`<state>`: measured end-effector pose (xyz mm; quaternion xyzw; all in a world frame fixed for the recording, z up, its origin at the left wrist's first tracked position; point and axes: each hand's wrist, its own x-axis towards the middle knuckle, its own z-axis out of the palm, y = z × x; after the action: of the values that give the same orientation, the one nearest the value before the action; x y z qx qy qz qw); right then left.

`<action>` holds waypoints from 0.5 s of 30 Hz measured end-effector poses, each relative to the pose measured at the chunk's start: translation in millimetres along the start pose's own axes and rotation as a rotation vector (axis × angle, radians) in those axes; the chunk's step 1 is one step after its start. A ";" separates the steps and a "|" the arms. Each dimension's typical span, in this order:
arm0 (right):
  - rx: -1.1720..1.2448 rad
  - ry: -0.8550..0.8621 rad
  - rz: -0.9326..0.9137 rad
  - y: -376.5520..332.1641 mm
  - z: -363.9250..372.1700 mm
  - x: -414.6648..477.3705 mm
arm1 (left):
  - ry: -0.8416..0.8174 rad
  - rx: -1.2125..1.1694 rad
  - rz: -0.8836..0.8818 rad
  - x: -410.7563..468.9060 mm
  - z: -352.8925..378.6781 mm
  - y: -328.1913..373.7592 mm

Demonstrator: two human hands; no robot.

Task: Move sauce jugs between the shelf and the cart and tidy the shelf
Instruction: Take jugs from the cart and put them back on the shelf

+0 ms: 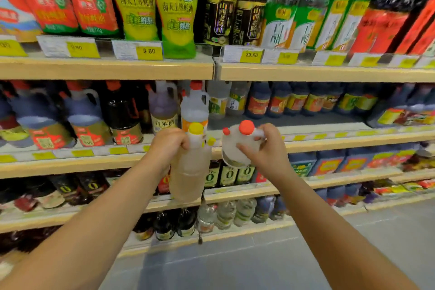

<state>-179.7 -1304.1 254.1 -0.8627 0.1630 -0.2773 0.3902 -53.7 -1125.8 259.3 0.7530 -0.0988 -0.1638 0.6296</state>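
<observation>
left hand (168, 146) curled round the handle of yellow-capped jug (190, 172), upright | right hand (268, 150) grips the handle of red-capped jug (235, 148), tilted | both jugs in the air, side by side, just apart, near the middle shelf (94, 165) | dark jugs (87, 120) stand far left on it

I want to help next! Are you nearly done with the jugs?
Not yet. The middle shelf already holds rows of jugs. In hand: the left hand grips a yellow-capped jug, the right hand a red-capped jug. Left: setting both down. No cart shows.
</observation>
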 end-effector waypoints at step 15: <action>0.110 -0.053 -0.108 70.8 54.2 138.4 | 0.076 -0.044 0.004 64.6 39.8 -20.5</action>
<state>-41.7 -1386.8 219.3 -0.8545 0.0905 -0.2837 0.4257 -9.8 -1181.4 225.2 0.7444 -0.0726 -0.1361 0.6497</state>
